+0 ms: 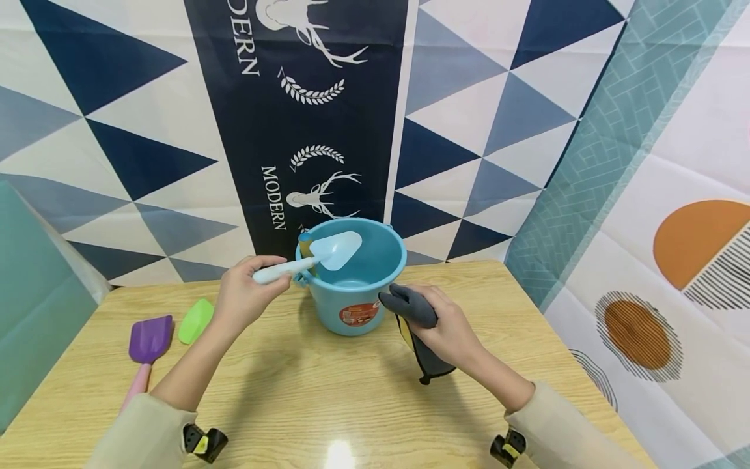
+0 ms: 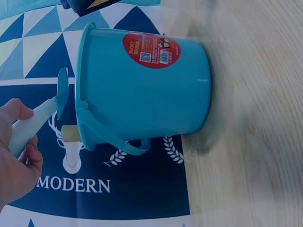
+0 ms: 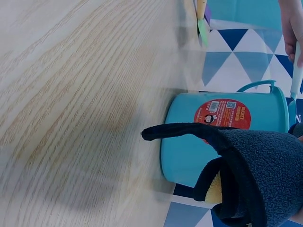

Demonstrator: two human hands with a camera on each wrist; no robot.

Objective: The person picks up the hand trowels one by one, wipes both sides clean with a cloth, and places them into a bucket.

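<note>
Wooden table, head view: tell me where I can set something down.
Bare table shows between left forearm and right forearm, in front of the bucket, and to the bucket's right, between the right hand and the table's right edge. It's crowded at left, where the purple scoop and green tool lie beside the left forearm.

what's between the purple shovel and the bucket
In the head view, the green-bladed tool lies on the table between them, with the left hand raised above.
</note>
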